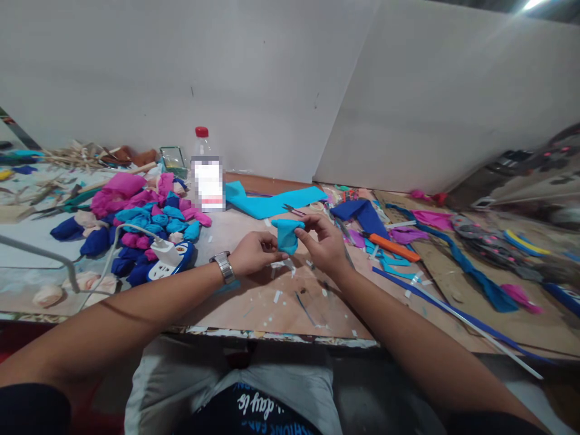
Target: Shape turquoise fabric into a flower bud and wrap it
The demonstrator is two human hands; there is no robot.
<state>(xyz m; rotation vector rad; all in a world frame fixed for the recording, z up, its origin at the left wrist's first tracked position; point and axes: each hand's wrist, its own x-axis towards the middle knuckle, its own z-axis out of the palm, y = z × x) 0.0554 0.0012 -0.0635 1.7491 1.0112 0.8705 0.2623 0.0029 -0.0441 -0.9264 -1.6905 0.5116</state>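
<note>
Between my two hands, just above the table, is a small piece of light-blue crepe paper [287,237], its top edge rolled outward. My left hand [260,252], with a metal watch on the wrist, pinches its left side. On the other side, the fingers and thumb of my right hand [322,241] grip its right edge. A pair of pointed scissors or snips [293,209] shows just behind the right fingers; I cannot tell whether that hand also holds it. Behind the hands lies a long light-blue crepe paper strip [272,204].
Pink, blue and cream paper flowers [149,211] are heaped at left beside a white-and-blue power strip [170,263] with a cable. A red-capped bottle [202,145] stands behind them. At right lie an orange utility knife [394,246], a thin white stick [489,338] and paper strips.
</note>
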